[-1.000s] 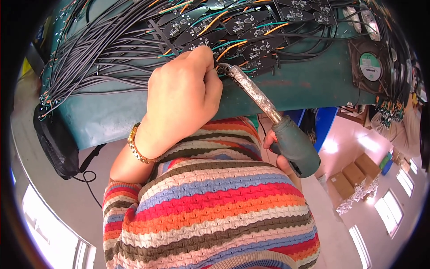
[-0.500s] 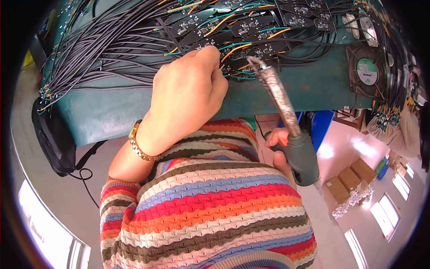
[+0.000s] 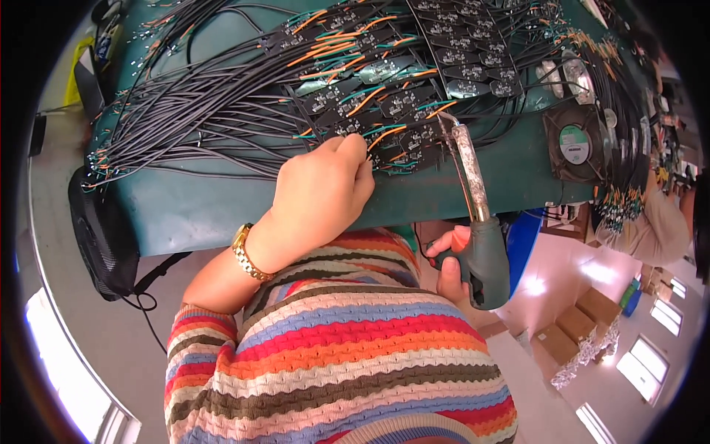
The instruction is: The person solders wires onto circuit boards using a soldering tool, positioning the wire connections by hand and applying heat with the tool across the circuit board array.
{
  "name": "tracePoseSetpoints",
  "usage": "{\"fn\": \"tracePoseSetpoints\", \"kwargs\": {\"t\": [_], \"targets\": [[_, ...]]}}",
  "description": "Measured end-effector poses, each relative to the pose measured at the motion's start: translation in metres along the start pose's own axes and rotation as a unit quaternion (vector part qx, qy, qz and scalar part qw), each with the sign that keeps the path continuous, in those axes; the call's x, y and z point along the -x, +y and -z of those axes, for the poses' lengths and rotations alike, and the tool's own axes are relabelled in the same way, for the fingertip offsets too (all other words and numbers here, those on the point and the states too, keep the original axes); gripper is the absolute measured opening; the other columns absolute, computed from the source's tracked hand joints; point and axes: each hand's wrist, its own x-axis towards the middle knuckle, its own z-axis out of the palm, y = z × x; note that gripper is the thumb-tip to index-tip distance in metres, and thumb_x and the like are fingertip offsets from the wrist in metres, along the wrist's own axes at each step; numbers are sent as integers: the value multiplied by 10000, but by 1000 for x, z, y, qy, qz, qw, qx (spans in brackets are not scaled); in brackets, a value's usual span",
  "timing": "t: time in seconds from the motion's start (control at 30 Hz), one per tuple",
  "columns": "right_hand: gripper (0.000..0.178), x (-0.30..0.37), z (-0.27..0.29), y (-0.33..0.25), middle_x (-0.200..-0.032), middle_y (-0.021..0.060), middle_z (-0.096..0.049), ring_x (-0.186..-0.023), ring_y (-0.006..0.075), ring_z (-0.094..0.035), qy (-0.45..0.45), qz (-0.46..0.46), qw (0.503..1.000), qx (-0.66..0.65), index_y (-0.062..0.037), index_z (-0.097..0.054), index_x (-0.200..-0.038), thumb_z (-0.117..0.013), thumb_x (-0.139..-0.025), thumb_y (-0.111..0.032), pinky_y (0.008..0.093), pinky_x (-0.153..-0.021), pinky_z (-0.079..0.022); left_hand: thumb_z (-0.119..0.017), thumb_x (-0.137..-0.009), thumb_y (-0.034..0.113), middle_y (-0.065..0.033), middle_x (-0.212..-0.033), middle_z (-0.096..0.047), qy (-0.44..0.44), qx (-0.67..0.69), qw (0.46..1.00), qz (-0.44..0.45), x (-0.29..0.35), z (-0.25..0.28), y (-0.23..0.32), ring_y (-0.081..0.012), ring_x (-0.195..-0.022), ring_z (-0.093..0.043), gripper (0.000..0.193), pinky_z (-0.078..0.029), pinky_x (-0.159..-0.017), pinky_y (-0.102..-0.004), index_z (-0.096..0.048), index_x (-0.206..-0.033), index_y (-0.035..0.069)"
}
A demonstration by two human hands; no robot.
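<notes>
Right hand (image 3: 450,278) has drawn its gripped soldering iron (image 3: 484,240) farther from the curled left hand (image 3: 323,189), whose hold is unclear.

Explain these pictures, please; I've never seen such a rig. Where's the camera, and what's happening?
There is no robot: these are a person's bare hands, seen by a fisheye camera on their head, looking down, so straight edges bend. On the green table lie black circuit boards, dark cables and a fan. The right hand grips a soldering iron by its handle. The left hand is curled at the boards; its fingertips are hidden, so I can't tell what it holds.
</notes>
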Motion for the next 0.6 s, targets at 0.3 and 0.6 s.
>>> {"fn": "tracePoseSetpoints", "kwargs": {"t": [0.3,0.6], "targets": [[408,10,0,6,-966,143,-571,-649,188,-568,67,-39,996,-46,51,-526,-1241,-578,-861,-90,310,-565,-467,-782,-715,169,-110,-757,-559,-50,-11,995,-83,-4,29,-11,-313,-636,-594,312,-474,-536,-387,-532,-854,44],[417,10,-1,4,-798,122,-585,-646,168,-550,106,-69,992,-13,22,-460,-1217,-558,-901,-233,294,-581,-470,-781,-742,223,-106,-699,-554,2,-23,991,-129,-40,53,-37,-284,-627,-568,255,-460,-568,-367,-598,-758,45]]}}
